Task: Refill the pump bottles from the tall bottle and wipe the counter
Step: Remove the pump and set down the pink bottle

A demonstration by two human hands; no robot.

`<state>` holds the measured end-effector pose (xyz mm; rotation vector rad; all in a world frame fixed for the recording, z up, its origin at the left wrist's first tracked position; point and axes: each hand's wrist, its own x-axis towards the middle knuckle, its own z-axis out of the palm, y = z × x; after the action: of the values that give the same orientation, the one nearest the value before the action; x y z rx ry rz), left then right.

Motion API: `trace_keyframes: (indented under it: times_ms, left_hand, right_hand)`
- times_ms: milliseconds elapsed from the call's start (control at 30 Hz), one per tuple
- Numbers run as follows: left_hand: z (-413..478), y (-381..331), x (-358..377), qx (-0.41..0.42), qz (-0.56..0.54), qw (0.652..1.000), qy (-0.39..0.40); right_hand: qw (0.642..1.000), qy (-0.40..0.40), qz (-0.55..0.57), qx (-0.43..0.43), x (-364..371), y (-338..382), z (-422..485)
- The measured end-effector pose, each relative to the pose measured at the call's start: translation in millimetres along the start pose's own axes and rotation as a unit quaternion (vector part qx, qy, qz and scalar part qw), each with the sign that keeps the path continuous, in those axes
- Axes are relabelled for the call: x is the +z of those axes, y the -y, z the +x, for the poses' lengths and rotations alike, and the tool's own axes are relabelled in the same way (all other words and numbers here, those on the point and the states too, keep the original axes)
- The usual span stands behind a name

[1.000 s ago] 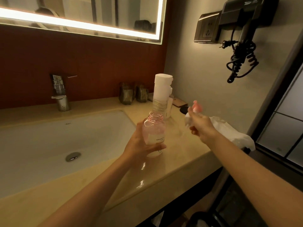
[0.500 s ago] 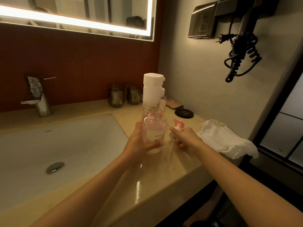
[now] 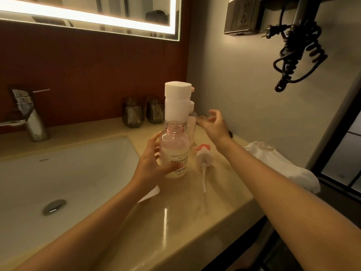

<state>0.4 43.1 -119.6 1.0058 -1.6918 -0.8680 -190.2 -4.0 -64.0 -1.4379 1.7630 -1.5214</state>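
Pink clear bottle (image 3: 173,153), neck open, pale liquid inside, upright beside the sink (image 3: 78,173) in the grip of my left hand (image 3: 150,167); pump (image 3: 204,157) lies on the counter (image 3: 195,212) beside it; my right hand (image 3: 213,124) hovers loose-fingered, empty.

The pump bottle (image 3: 174,153), clear pink and uncapped, stands upright at frame centre, gripped by the left hand (image 3: 150,167). Its pump head (image 3: 204,156), white with a pink nozzle, lies on the counter (image 3: 175,222) just right of it. The tall bottle (image 3: 176,103), white and capped, stands upright directly behind.
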Motion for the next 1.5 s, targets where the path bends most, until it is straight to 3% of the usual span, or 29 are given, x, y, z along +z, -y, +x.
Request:
trace_keyframes:
  times_ms: [67,200,467,1067,1300,1367,1500]
  left_hand:
    - [1.9,-3.6,-0.2,0.006,0.000,1.000,0.001]
    - [7.6,-13.5,-0.8,-0.003,-0.011,1.000,-0.003]
    - [8.7,-7.9,-2.4,-0.021,-0.031,0.999,0.023]
    - [2.7,-3.9,8.5,-0.024,-0.036,0.999,0.019]
    - [-1.1,-10.0,13.7,-0.034,0.021,0.999,0.008]
    - [-5.5,-9.3,14.6,-0.039,0.032,0.998,-0.021]
    - [-21.8,-13.8,13.1,-0.013,0.087,0.983,-0.160]
  right_hand:
    - [0.997,0.059,0.040,0.013,6.9,7.4,20.5]
    - [0.982,0.188,-0.012,0.022,14.8,13.6,49.7]
    - [0.935,0.350,-0.018,0.053,11.1,15.2,73.2]
    - [0.964,0.261,-0.049,0.026,-20.3,2.1,37.5]
    - [0.964,0.254,-0.070,0.024,-38.8,7.0,13.1]
    - [0.966,0.251,-0.061,0.023,-41.3,6.7,6.8]
    - [0.975,0.217,-0.036,0.019,-47.9,4.9,-2.4]
